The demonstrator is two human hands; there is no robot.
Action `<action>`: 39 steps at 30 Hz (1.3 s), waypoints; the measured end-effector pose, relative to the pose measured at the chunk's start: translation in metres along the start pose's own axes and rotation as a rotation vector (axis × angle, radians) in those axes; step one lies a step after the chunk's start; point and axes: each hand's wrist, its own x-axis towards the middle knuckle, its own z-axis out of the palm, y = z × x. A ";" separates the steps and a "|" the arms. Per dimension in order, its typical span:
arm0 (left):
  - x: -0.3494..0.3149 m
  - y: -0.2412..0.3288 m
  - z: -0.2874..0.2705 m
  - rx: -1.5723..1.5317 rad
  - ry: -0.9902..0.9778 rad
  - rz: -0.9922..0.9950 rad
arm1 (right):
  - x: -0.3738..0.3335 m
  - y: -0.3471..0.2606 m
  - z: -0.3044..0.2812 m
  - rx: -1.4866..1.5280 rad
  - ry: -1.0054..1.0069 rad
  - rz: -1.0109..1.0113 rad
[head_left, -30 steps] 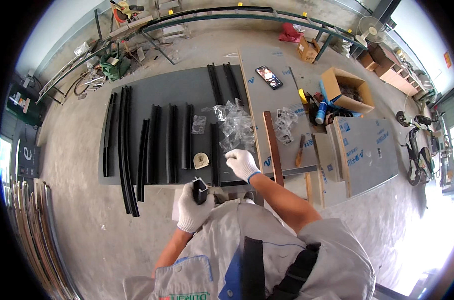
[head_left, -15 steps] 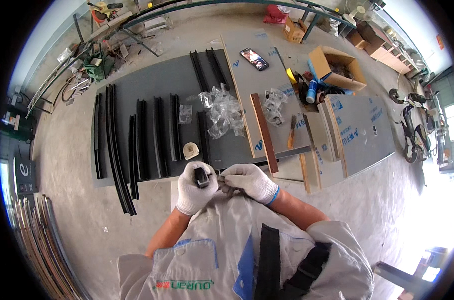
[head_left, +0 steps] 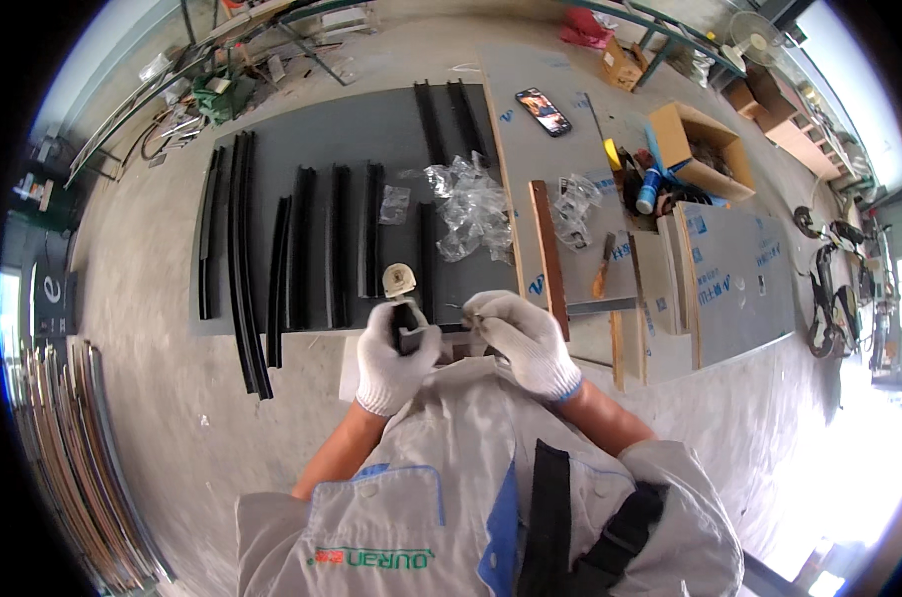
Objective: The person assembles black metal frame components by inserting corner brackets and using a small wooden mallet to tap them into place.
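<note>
My left hand (head_left: 395, 360), in a white knit glove, is closed around a black channel-shaped profile (head_left: 406, 324), its end facing up. My gloved right hand (head_left: 521, 341) pinches a small greyish piece (head_left: 474, 316) whose kind I cannot make out. The hands are a little apart, close to my body at the near edge of the dark grey panel (head_left: 282, 134). Just beyond the left hand lies a round cream tape measure (head_left: 398, 280). Several black profiles (head_left: 299, 249) rest lengthwise on the panel, and crumpled clear plastic bags (head_left: 468, 209) lie ahead of my hands.
A board (head_left: 519, 149) on the right carries a phone (head_left: 543, 111), a reddish-brown strip (head_left: 547, 259) and a wooden-handled tool (head_left: 603, 267). Beyond are a blue spray can (head_left: 648, 191) and an open cardboard box (head_left: 705, 149). Stacked panels (head_left: 739, 289) stand right; long strips (head_left: 88, 468) lean left.
My right hand has moved away to the right from the left hand, opening a gap between them. The view has shifted, so the panel sits slightly higher and further right.
</note>
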 end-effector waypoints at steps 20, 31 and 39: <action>-0.009 0.038 -0.018 0.444 -0.236 0.167 | -0.018 -0.055 0.018 -0.422 0.017 -0.427; -0.008 0.038 -0.022 0.633 -0.318 0.180 | -0.012 -0.076 0.000 -0.365 -0.398 -0.394; -0.016 0.040 -0.026 0.542 -0.302 0.088 | -0.022 -0.054 -0.016 -0.324 0.093 -0.302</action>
